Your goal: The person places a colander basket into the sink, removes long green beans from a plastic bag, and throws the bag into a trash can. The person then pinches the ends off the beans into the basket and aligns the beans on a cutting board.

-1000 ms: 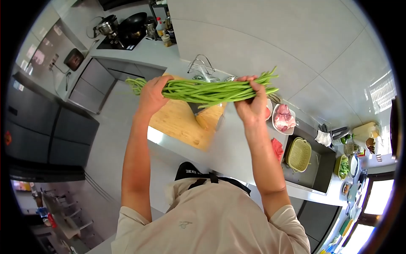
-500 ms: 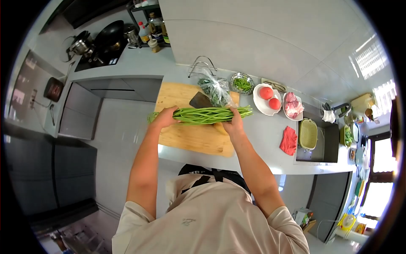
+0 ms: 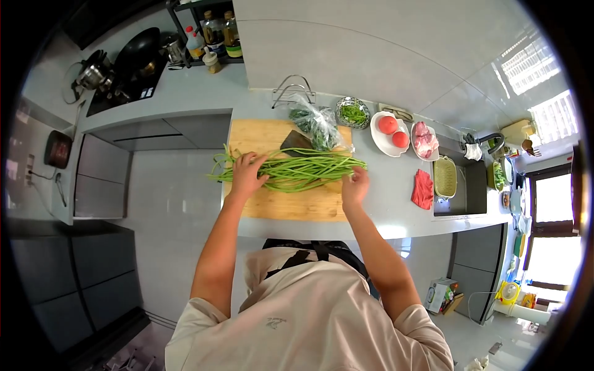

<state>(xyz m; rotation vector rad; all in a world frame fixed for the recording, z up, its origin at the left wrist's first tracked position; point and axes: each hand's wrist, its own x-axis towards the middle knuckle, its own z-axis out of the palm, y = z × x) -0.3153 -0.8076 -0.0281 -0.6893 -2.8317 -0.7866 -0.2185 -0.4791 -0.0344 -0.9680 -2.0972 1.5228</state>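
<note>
A loose bundle of green long beans lies spread across the wooden cutting board, its ends sticking out past both sides. On the left part of the bundle rests my left hand, fingers apart and thumb stretched toward the middle. My right hand is at the right ends of the beans, its fingers curled in against the tips. Behind the beans, a dark cleaver blade lies partly covered on the board. A clear plastic bag of leafy greens sits beside it.
Along the wall stand a wire rack, a bowl of chopped greens, a plate with two tomatoes and a plate of raw meat. A red cloth lies before the sink, which holds a green basket.
The beans, held as a tight bundle in both hands, are now lowered and fanned out on the board. My left hand has loosened its grip, and my right hand has shifted slightly right.
</note>
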